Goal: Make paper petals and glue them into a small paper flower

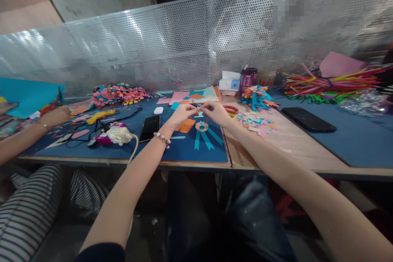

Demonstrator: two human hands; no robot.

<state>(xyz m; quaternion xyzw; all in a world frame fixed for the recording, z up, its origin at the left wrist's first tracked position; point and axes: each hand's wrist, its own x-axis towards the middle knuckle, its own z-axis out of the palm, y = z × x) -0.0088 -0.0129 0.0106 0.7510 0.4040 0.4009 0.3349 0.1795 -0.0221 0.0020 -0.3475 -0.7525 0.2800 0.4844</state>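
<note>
My left hand (185,114) and my right hand (214,113) meet over the blue mat, fingertips pinched close together. What lies between them is too small to make out. A pale blue paper scrap (199,114) shows just under the fingertips. Below them rests a paper rosette (202,126) with a peach and pale blue rim, and blue paper ribbon tails (208,141) fan out from it toward me. Orange paper pieces (185,125) lie beside my left hand. Near my right hand are red scissor handles (231,109), partly hidden.
A phone (150,128), a white earbud case (158,110) and a glue gun (116,134) with its cord lie leftward. Coloured paper sheets (181,97), paper scraps (258,123) and a dark cup (248,80) sit behind and right. At far left, a co-worker's hand (58,117) works with blue paper.
</note>
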